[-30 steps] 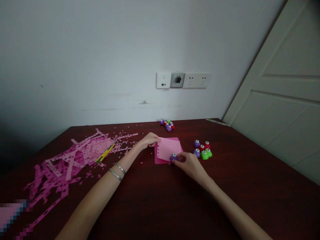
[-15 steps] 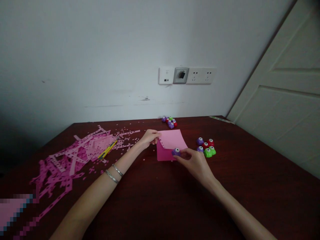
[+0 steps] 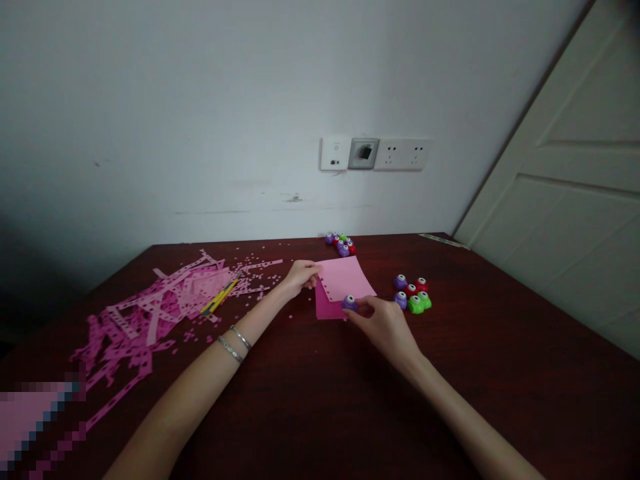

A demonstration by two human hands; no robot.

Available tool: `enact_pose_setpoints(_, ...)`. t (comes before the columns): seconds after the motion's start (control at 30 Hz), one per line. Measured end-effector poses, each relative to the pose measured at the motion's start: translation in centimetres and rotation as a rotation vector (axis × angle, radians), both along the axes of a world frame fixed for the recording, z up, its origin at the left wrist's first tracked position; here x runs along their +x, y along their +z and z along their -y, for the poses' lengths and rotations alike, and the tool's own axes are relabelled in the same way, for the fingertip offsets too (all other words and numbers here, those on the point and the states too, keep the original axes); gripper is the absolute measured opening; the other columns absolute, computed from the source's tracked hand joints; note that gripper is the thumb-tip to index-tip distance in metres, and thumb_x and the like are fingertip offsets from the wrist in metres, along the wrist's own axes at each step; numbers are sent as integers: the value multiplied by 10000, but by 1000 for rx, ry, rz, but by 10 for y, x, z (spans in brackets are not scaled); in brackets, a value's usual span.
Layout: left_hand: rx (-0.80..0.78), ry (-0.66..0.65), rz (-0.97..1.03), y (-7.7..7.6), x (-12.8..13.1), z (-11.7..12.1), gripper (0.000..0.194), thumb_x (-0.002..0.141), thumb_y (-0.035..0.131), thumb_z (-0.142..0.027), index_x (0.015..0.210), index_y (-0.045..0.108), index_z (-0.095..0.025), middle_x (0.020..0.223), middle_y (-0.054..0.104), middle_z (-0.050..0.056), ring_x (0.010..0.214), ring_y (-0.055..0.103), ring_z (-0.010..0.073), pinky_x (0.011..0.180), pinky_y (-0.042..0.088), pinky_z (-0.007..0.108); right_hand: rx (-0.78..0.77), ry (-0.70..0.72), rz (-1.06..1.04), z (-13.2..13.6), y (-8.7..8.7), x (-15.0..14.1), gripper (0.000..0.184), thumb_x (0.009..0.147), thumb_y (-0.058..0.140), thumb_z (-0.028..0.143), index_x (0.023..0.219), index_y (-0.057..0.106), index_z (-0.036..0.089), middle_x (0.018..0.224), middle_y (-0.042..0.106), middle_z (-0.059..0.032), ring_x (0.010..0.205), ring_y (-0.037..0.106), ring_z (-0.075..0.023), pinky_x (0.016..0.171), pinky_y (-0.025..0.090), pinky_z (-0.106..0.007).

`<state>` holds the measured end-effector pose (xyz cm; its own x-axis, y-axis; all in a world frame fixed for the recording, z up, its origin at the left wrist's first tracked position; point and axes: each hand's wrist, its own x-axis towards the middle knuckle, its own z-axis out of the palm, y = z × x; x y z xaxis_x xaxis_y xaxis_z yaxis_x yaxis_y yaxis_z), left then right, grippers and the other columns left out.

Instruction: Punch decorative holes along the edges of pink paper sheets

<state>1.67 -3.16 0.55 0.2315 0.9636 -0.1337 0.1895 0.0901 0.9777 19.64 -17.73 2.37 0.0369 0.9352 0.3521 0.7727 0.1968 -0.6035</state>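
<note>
My left hand [image 3: 301, 277] pinches the left edge of a light pink sheet of paper [image 3: 343, 277], which has small cut-outs along its left and near edges. A darker pink sheet [image 3: 327, 309] shows beneath it. Between the thumb and fingers of my right hand [image 3: 389, 328] is a small purple craft punch [image 3: 349, 304] with a white top. That punch sits at the paper's near edge; whether the edge is inside its slot I cannot tell. Just right of my right hand stand several purple, red and green craft punches [image 3: 411, 291].
A heap of punched pink paper strips [image 3: 165, 300] and scattered bits covers the left of the dark table [image 3: 310, 400]. Yellow pencil-like sticks [image 3: 220, 297] lie on it. More small punches [image 3: 343, 248] stand by the wall, below the sockets [image 3: 375, 154].
My right hand has shifted slightly left with the purple craft punch along the paper's near edge. The light pink sheet now lies flatter at that edge. My left hand keeps its pinch.
</note>
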Motion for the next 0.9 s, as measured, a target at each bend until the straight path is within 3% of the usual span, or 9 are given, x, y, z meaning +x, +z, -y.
enact_pose_setpoints(0.33, -35, -16, 15, -2, 3, 3, 171, 763, 603, -251, 663, 533, -130, 419, 483, -49, 353, 460, 54, 374, 320, 164, -8, -1, 119, -3, -5, 0, 179, 731, 618, 356, 714, 668, 185, 662, 681, -38, 615, 627, -186, 569, 425, -260)
enact_pose_setpoints(0.9, -72, -25, 41, -2, 5, 4, 157, 788, 571, -198, 657, 519, -128, 427, 497, -39, 360, 476, 62, 378, 352, 171, -11, -14, 143, -3, -4, -2, 163, 729, 625, 331, 712, 670, 175, 671, 686, -45, 637, 636, -184, 591, 436, -255)
